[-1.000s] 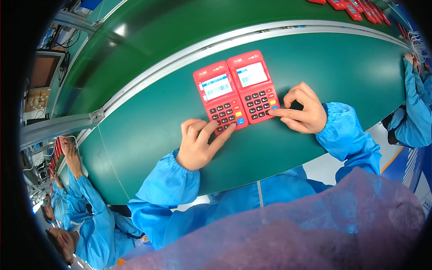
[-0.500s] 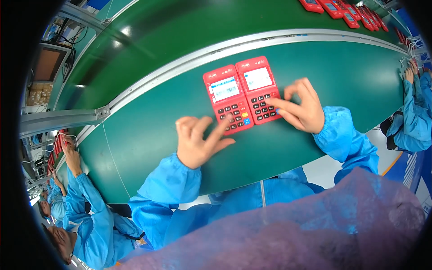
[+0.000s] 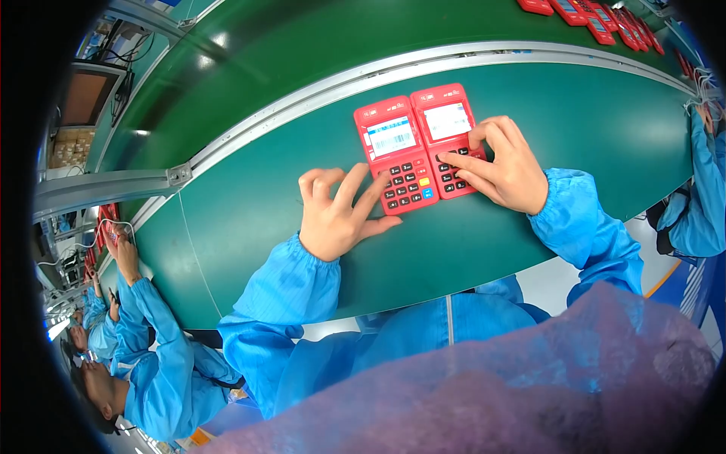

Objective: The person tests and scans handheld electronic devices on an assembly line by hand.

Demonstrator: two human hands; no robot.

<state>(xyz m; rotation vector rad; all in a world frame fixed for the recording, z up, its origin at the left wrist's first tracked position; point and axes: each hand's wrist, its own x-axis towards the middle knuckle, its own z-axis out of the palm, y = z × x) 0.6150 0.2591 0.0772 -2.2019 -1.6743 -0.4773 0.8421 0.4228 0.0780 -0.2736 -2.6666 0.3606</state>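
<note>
Two red card payment terminals lie side by side, face up, on the green table (image 3: 454, 242). The left terminal (image 3: 378, 113) has a lit screen with a barcode and a keypad with black, yellow and blue keys. My left hand (image 3: 336, 216) is at its left edge, fingers spread, index fingertip at the upper left keys. The right terminal (image 3: 436, 97) also shows a lit screen. My right hand (image 3: 508, 166) reaches over its keypad from the right, index finger extended onto the upper left keys and hiding several others. Neither hand holds anything.
A metal rail (image 3: 325, 85) crosses behind the terminals, with a darker green belt (image 3: 302, 45) beyond. Several more red terminals (image 3: 597, 23) lie at the far right. To the left, a co-worker (image 3: 166, 363) in blue handles red devices; another sleeve (image 3: 699, 189) shows at the right edge.
My left index finger has moved from the lower keys up to the upper left keys. My right index finger has shifted toward the upper left keys. The terminals appear slightly higher and farther right.
</note>
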